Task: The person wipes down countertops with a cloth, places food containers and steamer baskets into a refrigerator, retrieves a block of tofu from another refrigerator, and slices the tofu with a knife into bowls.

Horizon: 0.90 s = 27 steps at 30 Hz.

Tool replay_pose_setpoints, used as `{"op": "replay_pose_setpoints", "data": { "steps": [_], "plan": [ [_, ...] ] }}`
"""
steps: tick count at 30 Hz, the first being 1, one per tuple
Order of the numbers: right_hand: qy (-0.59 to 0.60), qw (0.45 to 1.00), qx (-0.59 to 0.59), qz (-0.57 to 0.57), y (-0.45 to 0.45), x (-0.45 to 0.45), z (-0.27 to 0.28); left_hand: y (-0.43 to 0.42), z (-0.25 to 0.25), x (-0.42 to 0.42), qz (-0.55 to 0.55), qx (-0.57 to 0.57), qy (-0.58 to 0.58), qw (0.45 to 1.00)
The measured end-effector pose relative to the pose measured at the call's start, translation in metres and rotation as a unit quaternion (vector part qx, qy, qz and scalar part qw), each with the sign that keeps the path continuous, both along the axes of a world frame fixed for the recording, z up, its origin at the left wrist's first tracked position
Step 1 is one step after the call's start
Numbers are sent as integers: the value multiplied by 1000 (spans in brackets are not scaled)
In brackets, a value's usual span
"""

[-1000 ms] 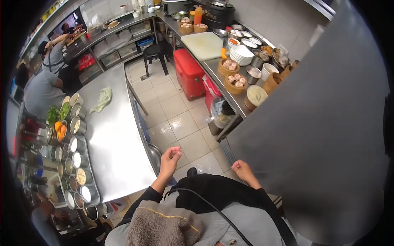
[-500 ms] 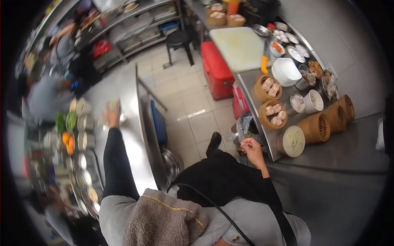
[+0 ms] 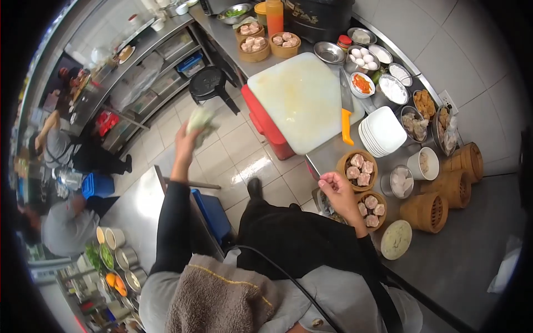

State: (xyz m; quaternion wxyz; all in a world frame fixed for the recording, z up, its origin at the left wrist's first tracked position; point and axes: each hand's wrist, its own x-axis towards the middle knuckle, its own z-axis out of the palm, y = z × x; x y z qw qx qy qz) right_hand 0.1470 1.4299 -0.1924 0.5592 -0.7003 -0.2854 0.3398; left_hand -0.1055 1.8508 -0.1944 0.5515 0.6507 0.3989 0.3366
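Observation:
My left hand (image 3: 186, 143) is closed on a pale green cloth (image 3: 203, 122), held up over the floor between the two counters. My right hand (image 3: 340, 194) is raised beside the bamboo steamers, fingers curled together; whether anything small is between them I cannot make out. Next to it are a steamer of dumplings (image 3: 362, 170) and a second steamer (image 3: 372, 211), partly behind the hand. A white cutting board (image 3: 294, 100) lies on the right counter, with an orange-handled knife (image 3: 346, 116) along its right side. White square plates (image 3: 383, 132) are stacked near the knife.
Bowls with eggs (image 3: 363, 58), carrot (image 3: 362, 84) and other foods line the wall. A red cooler (image 3: 272, 139) sits under the counter, a black stool (image 3: 208, 83) beyond. Two co-workers (image 3: 69, 227) (image 3: 55, 144) are at the left, near the steel table (image 3: 139, 202).
My left hand reached to the steel table, took hold of the cloth and lifted it off. The view has turned toward the right counter, and my right hand is now beside the steamers.

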Motion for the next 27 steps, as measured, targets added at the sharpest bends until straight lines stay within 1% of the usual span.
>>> {"op": "replay_pose_setpoints", "data": {
  "steps": [1,2,3,4,6,7,8,9,11,12,13,14,15,17,18,20,22,23,25,27],
  "plan": [
    [-13,1000,-1,-23,9,4,5,14,14,53,-49,9,-9,999],
    [-26,999,-2,-47,19,8,8,41,5,104,-90,23,-30,995],
    [-29,996,-5,-84,25,9,7,67,-7,153,-108,35,-21,993],
    [-38,992,-20,-119,29,8,4,84,-7,201,-103,99,65,988],
    [-51,978,-52,-193,35,2,-1,131,-42,295,-187,168,69,965],
    [-36,972,-63,-225,41,-1,-4,153,-65,344,-216,273,111,931],
    [-16,964,-78,-255,43,-11,-6,165,-87,373,-243,371,152,883],
    [5,954,-96,-284,45,-28,-6,172,-96,377,-301,373,241,844],
    [2,937,-131,-323,49,-58,-4,191,-80,393,-394,383,394,737],
    [2,927,-144,-345,54,-70,-3,214,-75,384,-474,436,421,639],
    [66,903,-133,-402,63,-85,3,210,-41,362,-480,435,459,608],
    [77,890,-144,-425,68,-94,2,235,-42,351,-550,449,418,566],
    [87,876,-151,-449,72,-103,-2,240,-25,337,-522,394,378,655],
    [101,853,-177,-481,83,-123,2,215,-6,359,-436,457,271,726],
    [89,855,-174,-480,89,-124,-1,195,-4,373,-381,481,209,761],
    [65,864,-169,-470,98,-127,-10,157,-28,420,-362,535,106,756],
    [19,883,-162,-441,103,-126,-11,123,-74,441,-435,555,147,694],
    [17,882,-157,-445,106,-129,-3,109,-83,424,-455,529,147,701],
    [32,858,-139,-494,96,-149,5,84,-88,404,-482,490,140,713],
    [58,832,-101,-542,90,-177,-2,36,-83,331,-524,418,135,730]
  ]
}}
